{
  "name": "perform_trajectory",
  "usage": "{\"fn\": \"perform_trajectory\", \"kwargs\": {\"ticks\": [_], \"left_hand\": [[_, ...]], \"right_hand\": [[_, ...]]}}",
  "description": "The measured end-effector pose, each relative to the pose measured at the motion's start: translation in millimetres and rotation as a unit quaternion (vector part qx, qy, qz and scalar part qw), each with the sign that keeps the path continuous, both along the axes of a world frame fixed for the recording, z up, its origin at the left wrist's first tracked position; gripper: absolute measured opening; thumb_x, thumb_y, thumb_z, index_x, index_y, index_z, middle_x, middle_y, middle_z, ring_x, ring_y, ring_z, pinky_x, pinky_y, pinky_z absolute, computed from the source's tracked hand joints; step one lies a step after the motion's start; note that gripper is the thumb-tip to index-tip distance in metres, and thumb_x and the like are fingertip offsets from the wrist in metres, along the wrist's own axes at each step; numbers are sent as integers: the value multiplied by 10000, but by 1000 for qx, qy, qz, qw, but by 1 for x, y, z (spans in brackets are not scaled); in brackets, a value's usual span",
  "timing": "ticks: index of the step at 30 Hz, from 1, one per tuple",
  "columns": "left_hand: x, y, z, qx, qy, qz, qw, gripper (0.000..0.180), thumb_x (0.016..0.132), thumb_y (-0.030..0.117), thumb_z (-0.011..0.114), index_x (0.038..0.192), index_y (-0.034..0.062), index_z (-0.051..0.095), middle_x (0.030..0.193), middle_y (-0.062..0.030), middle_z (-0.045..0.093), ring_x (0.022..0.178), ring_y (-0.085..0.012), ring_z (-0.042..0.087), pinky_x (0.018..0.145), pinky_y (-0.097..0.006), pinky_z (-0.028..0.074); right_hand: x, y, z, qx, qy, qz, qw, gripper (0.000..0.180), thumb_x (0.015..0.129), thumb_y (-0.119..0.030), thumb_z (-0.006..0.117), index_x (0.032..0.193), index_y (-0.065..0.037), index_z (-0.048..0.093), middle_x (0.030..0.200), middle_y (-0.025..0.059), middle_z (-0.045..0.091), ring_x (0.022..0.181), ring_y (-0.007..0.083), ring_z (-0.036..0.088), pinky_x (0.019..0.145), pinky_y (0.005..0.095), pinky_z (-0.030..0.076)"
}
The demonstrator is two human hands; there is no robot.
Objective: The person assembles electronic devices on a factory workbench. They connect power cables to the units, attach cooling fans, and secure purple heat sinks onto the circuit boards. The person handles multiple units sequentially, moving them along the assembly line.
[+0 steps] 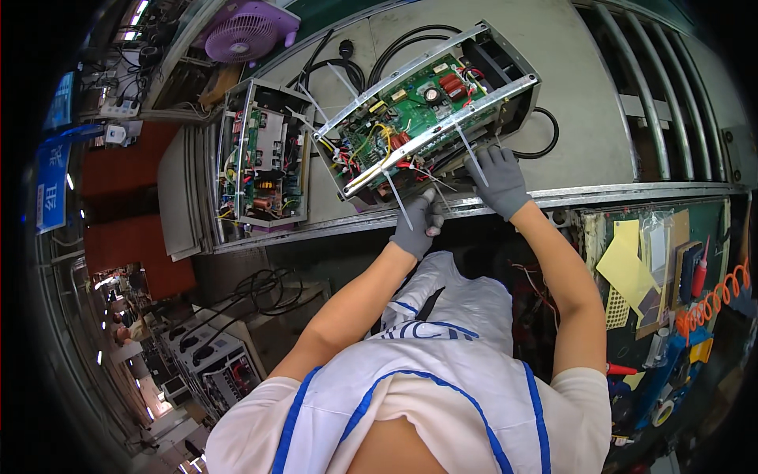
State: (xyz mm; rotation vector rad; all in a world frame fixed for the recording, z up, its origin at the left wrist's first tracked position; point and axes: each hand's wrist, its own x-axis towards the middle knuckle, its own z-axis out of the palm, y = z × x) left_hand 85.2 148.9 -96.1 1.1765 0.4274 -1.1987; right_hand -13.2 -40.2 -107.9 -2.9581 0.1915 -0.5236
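Observation:
An uncovered metal chassis [442, 103] with a green circuit board [414, 110] lies slanted on the bench in front of me. Coloured wires bunch at its left end, and white cable ties [397, 201] stick out along its near rail. My left hand [418, 225], in a grey glove, is just below that rail with its fingers curled together; whatever they pinch is too small to make out. Farther right, my gloved right hand [501, 183] reaches to the chassis's near lower side, fingers stretched and slightly apart. Its fingertips are partly hidden there.
A second open chassis [264, 154] stands to the left, with black cables [395, 47] behind. Metal rollers [659, 95] run at the far right. A tool board [632, 332] with yellow papers and a coiled orange hose [714, 300] is on my right. A purple fan [241, 35] sits back left.

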Motion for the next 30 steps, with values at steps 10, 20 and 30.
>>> {"fn": "perform_trajectory", "kwargs": {"ticks": [10, 20, 30], "left_hand": [[-5, -4, -2, -71, 56, -31, 995, 142, 966, 193, 479, 958, 61, 532, 656, -11, 511, 434, -79, 392, 348, -210, 279], [-12, -7, 6, 9, -102, -157, 982, 200, 943, 171, 469, 1025, 9, 551, 765, -55, 590, 519, -93, 485, 399, -195, 358], [-36, -121, -56, -31, 19, -20, 999, 115, 931, 150, 499, 971, 58, 555, 815, -86, 577, 681, -170, 545, 535, -275, 421]], "right_hand": [[7, -6, -6, -71, -28, 23, 997, 311, 780, -194, 551, 1078, -106, 571, 986, 81, 558, 942, 243, 530, 801, 380, 407], [-16, -8, 6, 38, 79, -35, 996, 267, 732, -178, 646, 978, -123, 558, 961, 81, 542, 947, 255, 529, 765, 389, 416], [-81, -81, 12, 34, 164, -269, 948, 489, 599, -206, 764, 1031, -128, 549, 963, 72, 529, 928, 249, 523, 756, 382, 412]]}}
